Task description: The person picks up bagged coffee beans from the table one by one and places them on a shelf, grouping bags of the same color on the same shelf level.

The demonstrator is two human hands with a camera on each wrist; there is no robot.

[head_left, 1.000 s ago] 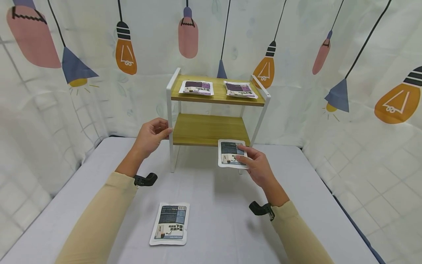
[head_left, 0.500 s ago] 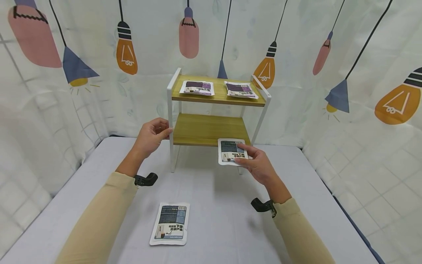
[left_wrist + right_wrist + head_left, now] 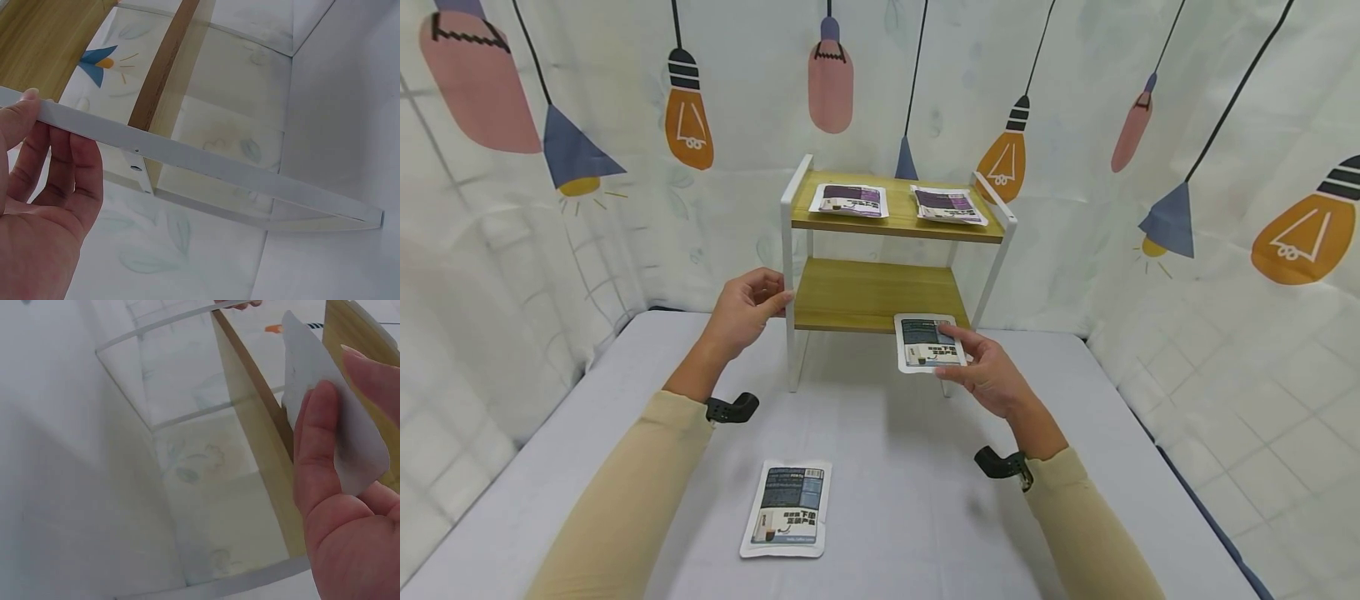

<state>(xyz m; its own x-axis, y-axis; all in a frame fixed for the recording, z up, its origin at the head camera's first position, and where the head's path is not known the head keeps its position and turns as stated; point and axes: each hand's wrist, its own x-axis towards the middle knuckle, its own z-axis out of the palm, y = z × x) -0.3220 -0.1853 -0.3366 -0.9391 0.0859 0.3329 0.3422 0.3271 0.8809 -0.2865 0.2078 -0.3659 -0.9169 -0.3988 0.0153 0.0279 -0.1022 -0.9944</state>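
Observation:
A small two-tier rack (image 3: 876, 292) with wood-look boards and a white frame stands on the table. My left hand (image 3: 743, 312) pinches its left front leg (image 3: 789, 350) between thumb and fingers, level with the lower board. In the left wrist view the curled fingers lie behind the white post (image 3: 206, 161). My right hand (image 3: 992, 375) holds a flat white packet (image 3: 921, 332) with a dark blue label by its right edge. This packet overlaps the lower board's front right corner. In the right wrist view its plain white back (image 3: 356, 447) lies against my fingers (image 3: 319, 431).
Two packets with purple labels, one on the left (image 3: 850, 200) and one on the right (image 3: 949, 205), lie on the upper board. Another blue-labelled packet (image 3: 787, 510) lies on the white tabletop (image 3: 895, 508) near the front. Lamp-printed curtains (image 3: 745, 108) surround the table.
My right hand has raised the packet slightly, bringing it a little further toward the lower board. The left hand stays on the leg, and the rack has not moved.

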